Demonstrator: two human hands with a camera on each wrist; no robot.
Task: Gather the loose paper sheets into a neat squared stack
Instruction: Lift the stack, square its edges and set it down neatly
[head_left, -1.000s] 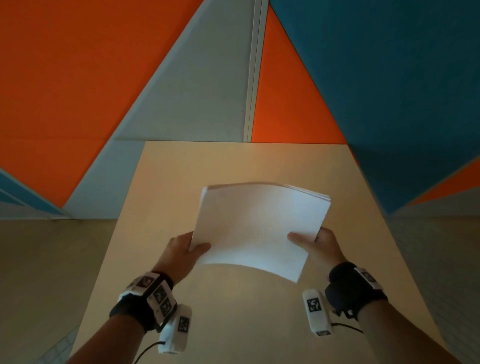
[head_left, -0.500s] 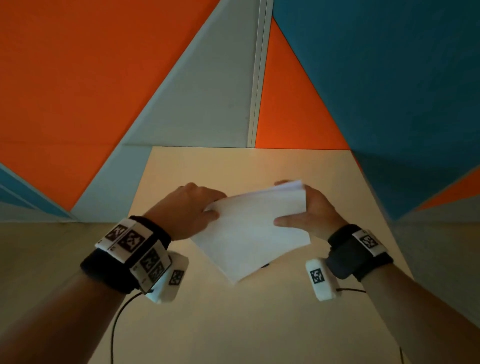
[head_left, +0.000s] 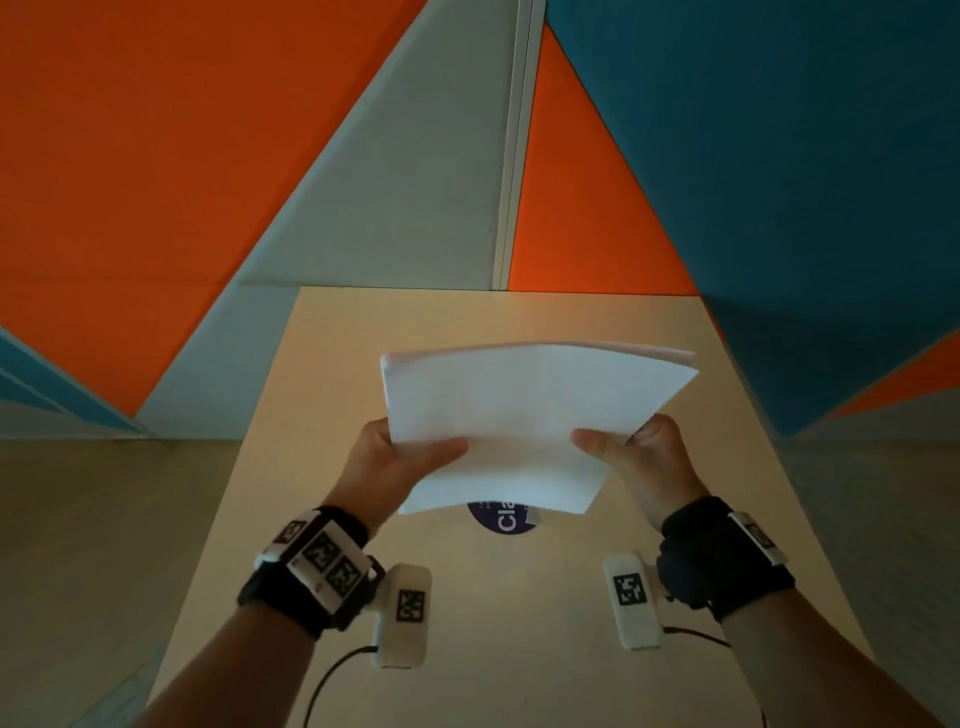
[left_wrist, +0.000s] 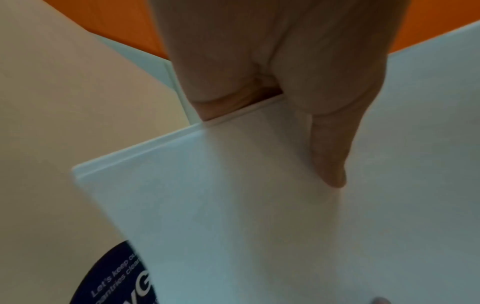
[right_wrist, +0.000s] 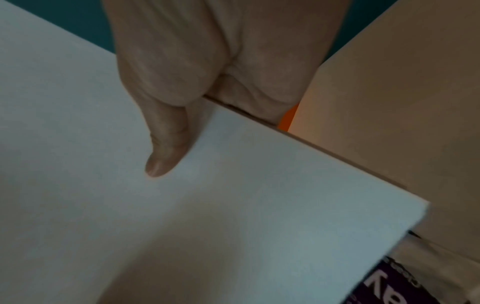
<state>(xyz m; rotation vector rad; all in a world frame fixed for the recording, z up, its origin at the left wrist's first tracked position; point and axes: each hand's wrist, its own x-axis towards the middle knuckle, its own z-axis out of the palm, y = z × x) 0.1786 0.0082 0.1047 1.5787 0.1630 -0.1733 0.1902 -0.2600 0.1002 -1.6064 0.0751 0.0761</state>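
Wall panels in orange, grey and teal fill the back, with a beige table butted up against them. Paper stack is off the table, held in the air between both hands over the table's middle, tilted with its far edge up and bowed slightly across its width. Sheets look roughly aligned; the near left corner in the left wrist view shows the edges layered close together, and the far right corner in the head view shows a slight fan of edges. Left hand pinches the stack's left edge near the near corner, thumb flat on top, the other fingers under the paper and mostly hidden. Right hand mirrors it on the right edge, thumb on top, fingers curled underneath. Both grips sit on the near half of the stack, so the far half sticks out unsupported past the hands. Black wrist bands with white marker tags on both forearms: left wrist rig, right wrist rig, each with a white camera block hanging inboard and a cable trailing off. Round dark sticker with white lettering lies on the table directly below the stack's near edge, partly hidden by the paper; only fragments of the text are legible
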